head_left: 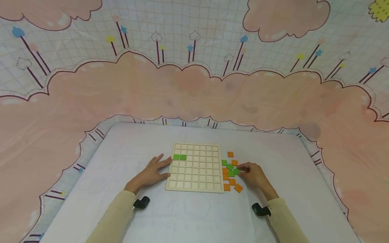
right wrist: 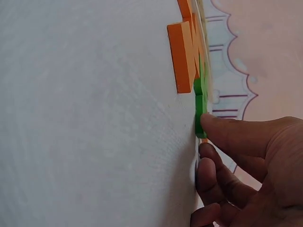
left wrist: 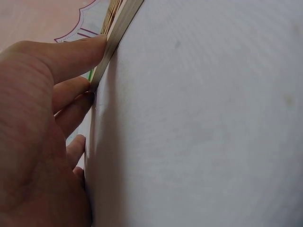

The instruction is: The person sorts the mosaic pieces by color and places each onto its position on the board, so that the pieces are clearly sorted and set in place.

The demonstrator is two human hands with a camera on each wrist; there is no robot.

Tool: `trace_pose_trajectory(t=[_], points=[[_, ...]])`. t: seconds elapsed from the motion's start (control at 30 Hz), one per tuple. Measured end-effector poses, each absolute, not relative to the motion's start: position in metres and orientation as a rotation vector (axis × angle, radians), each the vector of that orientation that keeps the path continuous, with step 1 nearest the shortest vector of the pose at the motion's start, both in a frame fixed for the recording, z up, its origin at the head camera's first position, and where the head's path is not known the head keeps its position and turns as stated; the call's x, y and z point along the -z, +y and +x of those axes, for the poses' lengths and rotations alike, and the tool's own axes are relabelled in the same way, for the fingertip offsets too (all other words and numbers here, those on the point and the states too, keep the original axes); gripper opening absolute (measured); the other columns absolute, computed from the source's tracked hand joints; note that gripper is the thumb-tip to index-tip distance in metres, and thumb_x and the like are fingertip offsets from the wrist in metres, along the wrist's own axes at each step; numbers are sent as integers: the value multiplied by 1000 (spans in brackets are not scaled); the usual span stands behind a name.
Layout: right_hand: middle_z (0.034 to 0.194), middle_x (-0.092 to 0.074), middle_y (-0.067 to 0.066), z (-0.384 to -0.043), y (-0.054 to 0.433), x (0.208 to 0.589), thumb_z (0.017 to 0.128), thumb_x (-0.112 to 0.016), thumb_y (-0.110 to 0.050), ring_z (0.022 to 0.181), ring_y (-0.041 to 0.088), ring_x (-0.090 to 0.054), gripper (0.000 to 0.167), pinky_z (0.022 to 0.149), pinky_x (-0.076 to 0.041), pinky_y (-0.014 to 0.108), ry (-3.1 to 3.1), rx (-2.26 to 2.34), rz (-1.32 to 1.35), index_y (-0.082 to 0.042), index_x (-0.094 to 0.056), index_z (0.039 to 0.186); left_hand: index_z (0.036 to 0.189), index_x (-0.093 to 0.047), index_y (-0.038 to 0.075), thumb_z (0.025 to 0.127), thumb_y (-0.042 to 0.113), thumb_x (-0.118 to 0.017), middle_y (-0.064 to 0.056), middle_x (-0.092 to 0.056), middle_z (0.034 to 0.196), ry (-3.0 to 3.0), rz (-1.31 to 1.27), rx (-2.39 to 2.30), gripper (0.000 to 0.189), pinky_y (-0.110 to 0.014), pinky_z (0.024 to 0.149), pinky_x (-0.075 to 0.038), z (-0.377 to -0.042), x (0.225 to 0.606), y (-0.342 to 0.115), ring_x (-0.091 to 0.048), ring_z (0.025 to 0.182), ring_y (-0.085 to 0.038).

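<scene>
A pale wooden grid board (head_left: 194,170) lies flat on the white table, with two green tiles (head_left: 183,157) side by side in cells at its left. My left hand (head_left: 151,171) rests at the board's left edge, fingers spread, the thumb against the wooden side (left wrist: 124,21) in the left wrist view. To the right of the board, my right hand (head_left: 253,172) pinches a green tile (right wrist: 199,116) at the outer side of the loose pile, thumb on its face. Other loose green tiles (head_left: 230,166) lie just beside it.
Several orange tiles (head_left: 238,188) are scattered along the board's right side, some touching its edge. A white cloth (head_left: 194,216) covers the table. Behind stands a patterned pink backdrop (head_left: 194,91). Black wrist cameras (head_left: 141,203) sit at both cuffs.
</scene>
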State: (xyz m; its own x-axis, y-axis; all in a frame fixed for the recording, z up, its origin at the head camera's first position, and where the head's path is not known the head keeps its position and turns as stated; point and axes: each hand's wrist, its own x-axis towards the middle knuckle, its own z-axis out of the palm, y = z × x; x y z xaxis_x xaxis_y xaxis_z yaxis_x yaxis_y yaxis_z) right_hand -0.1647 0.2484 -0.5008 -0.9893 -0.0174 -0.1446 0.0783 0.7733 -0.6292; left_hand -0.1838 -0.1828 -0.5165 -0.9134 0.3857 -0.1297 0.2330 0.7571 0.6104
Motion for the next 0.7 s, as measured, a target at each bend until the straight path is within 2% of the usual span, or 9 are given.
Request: trace_pose_trajectory(t=[0.2,0.4,0.7], points=[[98,-69,8,-165,250,502,85,-73,-5,83,18,-55,20,70,-44,25,2826,1043,31,-7,-70,104,150,-41,19,92,35,-68,-3,-32,161,2711,484,-893,66,-70,119,-9,-184,518,-183,-5,151,-47],[86,-65,6,-165,252,503,85,-71,-4,79,17,-54,14,69,-44,26,2846,1086,20,-7,-70,99,150,-42,18,92,35,-68,-4,-34,160,2716,498,-897,66,-70,119,-10,-184,517,-183,-7,151,-47],[90,-69,7,-166,251,498,87,-71,-6,82,18,-58,11,71,-47,26,2879,1148,34,-5,-70,98,150,-41,16,92,33,-68,-5,-35,160,2706,501,-910,66,-66,121,-7,-184,519,-183,-7,152,-42]])
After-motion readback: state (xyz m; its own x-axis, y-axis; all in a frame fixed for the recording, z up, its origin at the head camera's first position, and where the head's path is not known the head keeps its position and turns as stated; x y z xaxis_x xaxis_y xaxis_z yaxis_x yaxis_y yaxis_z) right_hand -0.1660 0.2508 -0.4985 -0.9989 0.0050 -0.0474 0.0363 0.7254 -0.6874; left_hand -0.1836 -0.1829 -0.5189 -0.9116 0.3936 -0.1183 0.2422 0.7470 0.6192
